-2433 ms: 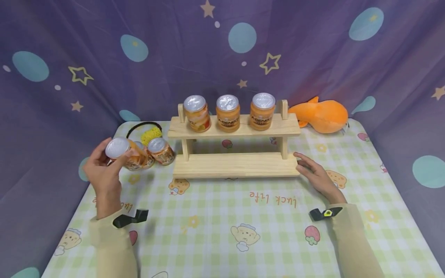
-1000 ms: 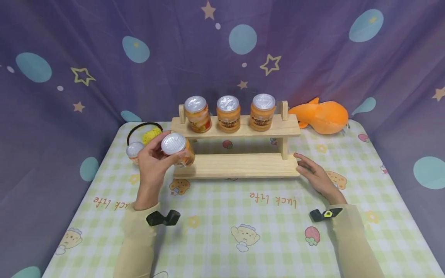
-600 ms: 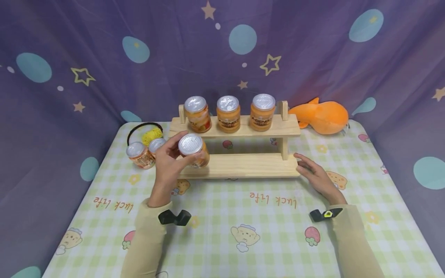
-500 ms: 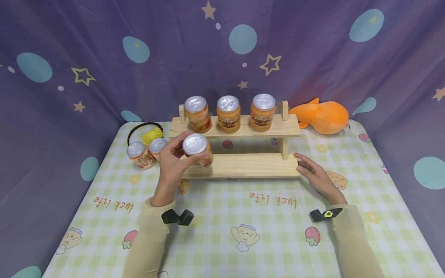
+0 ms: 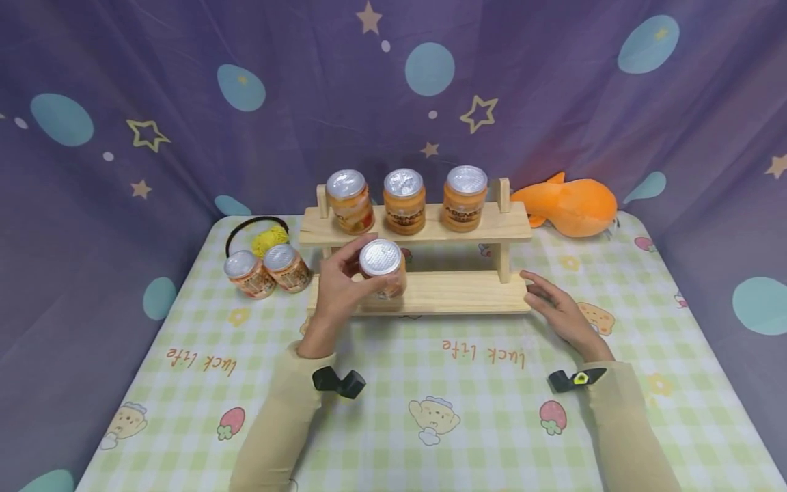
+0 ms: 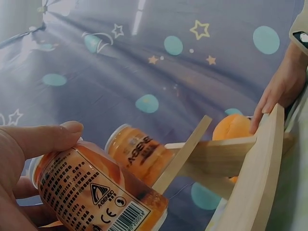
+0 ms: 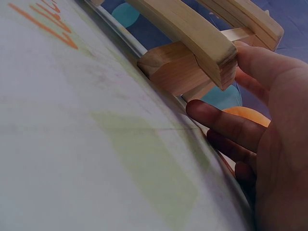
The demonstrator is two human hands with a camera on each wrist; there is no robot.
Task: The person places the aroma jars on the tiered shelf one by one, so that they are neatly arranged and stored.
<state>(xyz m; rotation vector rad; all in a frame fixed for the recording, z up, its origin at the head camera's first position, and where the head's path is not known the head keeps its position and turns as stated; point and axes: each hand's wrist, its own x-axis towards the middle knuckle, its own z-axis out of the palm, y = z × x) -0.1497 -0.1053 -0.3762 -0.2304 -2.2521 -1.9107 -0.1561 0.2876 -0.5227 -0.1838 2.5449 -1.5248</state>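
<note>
The left hand (image 5: 344, 280) grips an orange can (image 5: 384, 261) over the low board of the wooden shelf (image 5: 458, 292); I can't tell if it touches. The right hand (image 5: 556, 311) touches the shelf's right end, fingers loose. The can has come from left of the shelf, near two more cans (image 5: 289, 270). The right hand stays put.
</note>
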